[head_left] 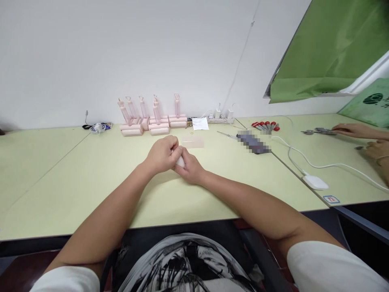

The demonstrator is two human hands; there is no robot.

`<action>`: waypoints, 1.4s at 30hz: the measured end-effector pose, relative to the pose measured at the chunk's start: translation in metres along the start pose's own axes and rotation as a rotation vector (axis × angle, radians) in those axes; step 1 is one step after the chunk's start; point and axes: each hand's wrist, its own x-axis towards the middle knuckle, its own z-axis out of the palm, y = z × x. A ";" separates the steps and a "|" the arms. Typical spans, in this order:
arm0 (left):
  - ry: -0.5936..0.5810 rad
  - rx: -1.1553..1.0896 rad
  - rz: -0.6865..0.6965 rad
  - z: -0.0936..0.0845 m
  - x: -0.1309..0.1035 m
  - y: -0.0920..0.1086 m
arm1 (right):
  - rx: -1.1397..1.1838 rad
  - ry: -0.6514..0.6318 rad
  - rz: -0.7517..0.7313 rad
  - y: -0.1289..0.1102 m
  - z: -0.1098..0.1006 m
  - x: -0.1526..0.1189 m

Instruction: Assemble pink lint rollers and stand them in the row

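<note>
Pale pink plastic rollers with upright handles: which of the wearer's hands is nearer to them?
Left. The left hand is in front of the rollers, apart from them; the right hand is farther right and closer to the person's body.

Left hand [162, 155] and right hand [192, 167] are gripping a white object [180, 162] over a pale green surface [100, 182], a translucent pink piece [196, 142] is lying just beyond, pink devices [159, 129] are standing by the wall [152, 48], a co-worker's hand [351, 130] is touching gray pieces [324, 131] at far right
</note>
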 end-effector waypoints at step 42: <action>0.146 -0.242 -0.203 -0.003 0.000 -0.005 | 0.093 0.416 0.134 0.011 -0.006 0.014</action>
